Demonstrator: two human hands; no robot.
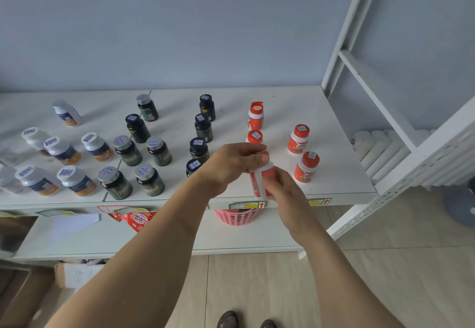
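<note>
I hold a red-and-white bottle [261, 181] above the front edge of the white shelf [341, 173]. My left hand [231, 163] grips its red cap from above, thumb on the cap's side. My right hand [285, 191] grips the bottle's lower body from the right. On the shelf behind stand more red bottles: one with its flip lid open [255, 116], one partly hidden by my left hand [255, 136], and two at the right [298, 139], [306, 167].
Black bottles [203, 127] stand mid-shelf, green-labelled ones [127, 150] further left, white ones [61, 150] at far left. Below hang a pink basket [236, 215] and a red packet [137, 219]. A white metal rack [401, 122] rises at the right.
</note>
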